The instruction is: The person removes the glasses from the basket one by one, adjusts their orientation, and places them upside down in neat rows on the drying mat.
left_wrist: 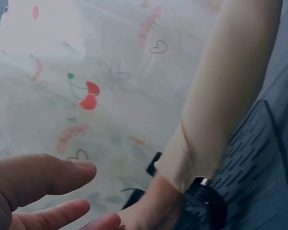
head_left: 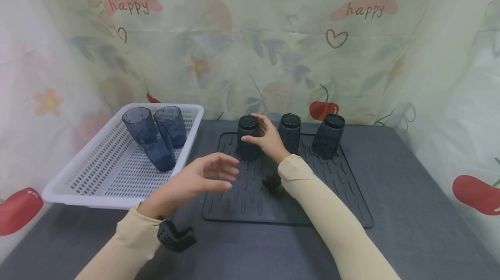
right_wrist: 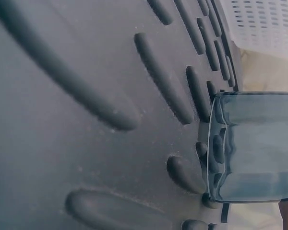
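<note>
On the back left of the black ridged drying mat (head_left: 250,206), a dark blue glass (head_left: 245,152) stands upside down. My right hand (head_left: 272,140) grips this glass near its base, thumb in front and fingers round the far side. In the right wrist view the glass's rim (right_wrist: 215,148) is down at the ridges of the mat. My left hand (head_left: 199,173) hovers between the basket and the mat, fingers relaxed and apart, holding nothing. The left wrist view shows its spread thumb and fingers (left_wrist: 43,179).
Two more upside-down glasses, one in the middle (head_left: 290,134) and one leaning at the right (head_left: 329,136), are on the mat's back part. At left, a white plastic basket (head_left: 93,199) holds three blue glasses (head_left: 158,149). A printed curtain (head_left: 250,45) hangs behind the grey table (head_left: 410,193).
</note>
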`<state>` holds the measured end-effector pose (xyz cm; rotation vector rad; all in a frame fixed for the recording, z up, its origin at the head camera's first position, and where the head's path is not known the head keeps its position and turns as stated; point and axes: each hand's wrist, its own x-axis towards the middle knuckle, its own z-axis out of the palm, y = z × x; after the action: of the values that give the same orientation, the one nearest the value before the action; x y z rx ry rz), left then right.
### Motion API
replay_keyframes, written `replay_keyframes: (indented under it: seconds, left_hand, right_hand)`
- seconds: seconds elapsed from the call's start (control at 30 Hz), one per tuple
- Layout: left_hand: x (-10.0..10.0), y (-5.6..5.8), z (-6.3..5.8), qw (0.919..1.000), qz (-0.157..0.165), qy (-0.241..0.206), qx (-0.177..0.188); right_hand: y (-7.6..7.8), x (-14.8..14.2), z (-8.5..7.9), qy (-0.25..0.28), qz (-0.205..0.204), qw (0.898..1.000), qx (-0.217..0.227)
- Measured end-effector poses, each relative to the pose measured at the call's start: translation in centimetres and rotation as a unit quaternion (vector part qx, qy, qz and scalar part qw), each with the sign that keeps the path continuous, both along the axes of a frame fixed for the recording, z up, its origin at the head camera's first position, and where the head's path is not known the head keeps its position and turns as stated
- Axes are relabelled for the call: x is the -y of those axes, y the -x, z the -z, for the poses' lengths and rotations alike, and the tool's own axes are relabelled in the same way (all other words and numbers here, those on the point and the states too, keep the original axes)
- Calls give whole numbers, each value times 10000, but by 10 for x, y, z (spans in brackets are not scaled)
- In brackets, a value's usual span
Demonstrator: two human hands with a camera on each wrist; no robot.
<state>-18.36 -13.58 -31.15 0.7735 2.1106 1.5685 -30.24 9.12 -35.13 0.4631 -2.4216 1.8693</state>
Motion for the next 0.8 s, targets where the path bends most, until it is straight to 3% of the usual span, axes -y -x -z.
replay_keyframes:
  seconds: [0.4,0.53,0.67,0.8]
  left_hand:
    - [31,-2,-44,9930,-1010,233,-559]
    - [41,-2,-55,9880,-1347,215,-719]
    - [51,1,-62,9824,-1647,16,-879]
    - [60,6,-63,9723,-1992,-210,-1202]
  right_hand:
    - [3,-1,1,51,-67,9998,166]
    - [13,-3,11,134,-73,9998,140]
    - [24,-4,25,117,6,9999,46]
    - [26,-3,28,104,50,9999,-44]
